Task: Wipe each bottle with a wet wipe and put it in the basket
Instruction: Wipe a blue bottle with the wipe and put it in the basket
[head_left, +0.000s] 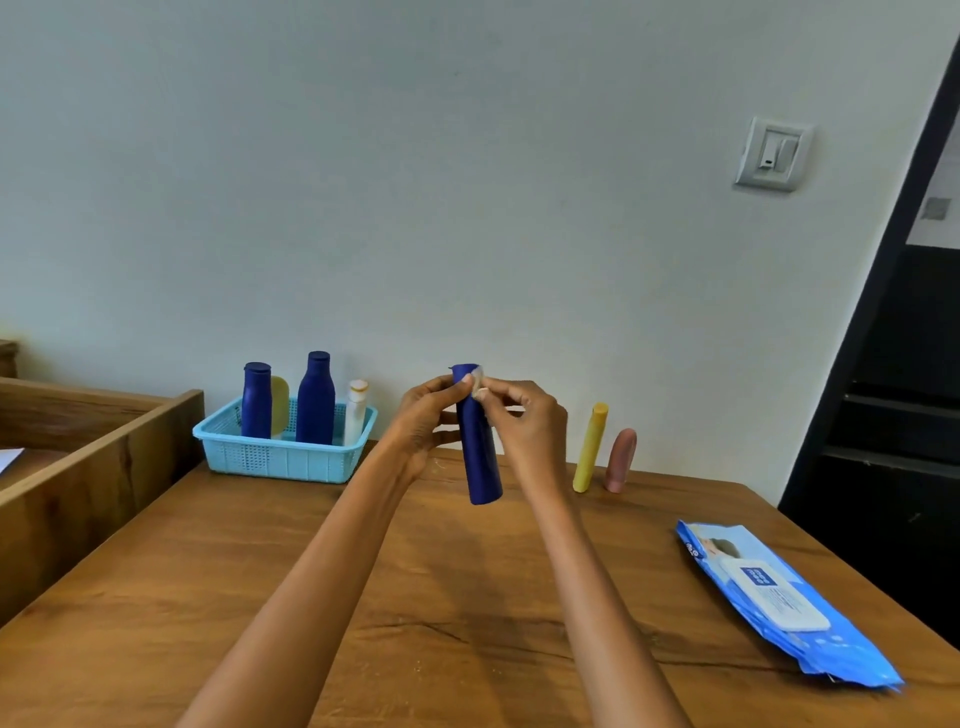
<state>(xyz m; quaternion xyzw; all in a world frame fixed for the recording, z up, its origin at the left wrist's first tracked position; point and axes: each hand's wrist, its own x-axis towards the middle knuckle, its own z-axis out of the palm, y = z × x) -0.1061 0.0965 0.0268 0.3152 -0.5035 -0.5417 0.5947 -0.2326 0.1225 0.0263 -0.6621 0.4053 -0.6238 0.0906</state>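
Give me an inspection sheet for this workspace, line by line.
Surface: wooden table, with a crack in the grain.
Job's things: dark blue bottle held above the table; wet wipe at its top; light blue basket holds four bottles; yellow bottle and pink bottle wait upright by the wall; wipes pack lies at right.
Clutter: nothing seen.
Hands: left hand grips the bottle; right hand pinches the wipe.
Cables: nothing seen.
Surroundings: wall switch; wooden frame at left.
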